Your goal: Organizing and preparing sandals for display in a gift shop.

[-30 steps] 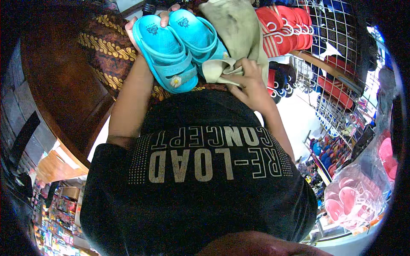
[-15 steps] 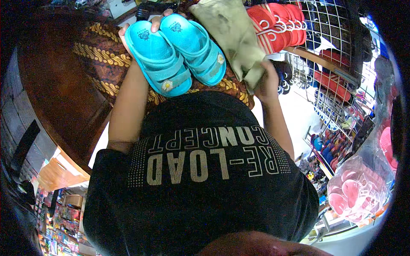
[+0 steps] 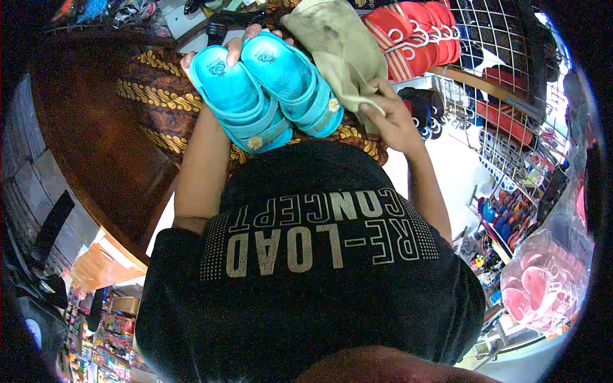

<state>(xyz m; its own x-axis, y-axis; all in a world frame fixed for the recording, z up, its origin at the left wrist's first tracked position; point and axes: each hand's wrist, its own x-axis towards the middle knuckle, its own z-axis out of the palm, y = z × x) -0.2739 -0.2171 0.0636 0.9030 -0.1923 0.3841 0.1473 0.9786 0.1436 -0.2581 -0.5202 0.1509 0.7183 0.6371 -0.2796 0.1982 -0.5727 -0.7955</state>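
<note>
Left hand (image 3: 236, 48): fingers clamped behind turquoise sandals (image 3: 265, 89), held side by side above patterned cloth (image 3: 159, 102).
Right hand (image 3: 389, 118): fingers pinched on olive rag (image 3: 341, 45).
Risk: loose one-handed hold, one sandal likely slipping out.

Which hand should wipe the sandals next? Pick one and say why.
Probably the right hand: it grips the olive cloth right beside the pair of turquoise sandals. The left hand is busy holding both sandals from behind.

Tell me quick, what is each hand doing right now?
Left hand: closed around a pair of blue sandals.
Right hand: closed, gripping a beige cloth.
</note>
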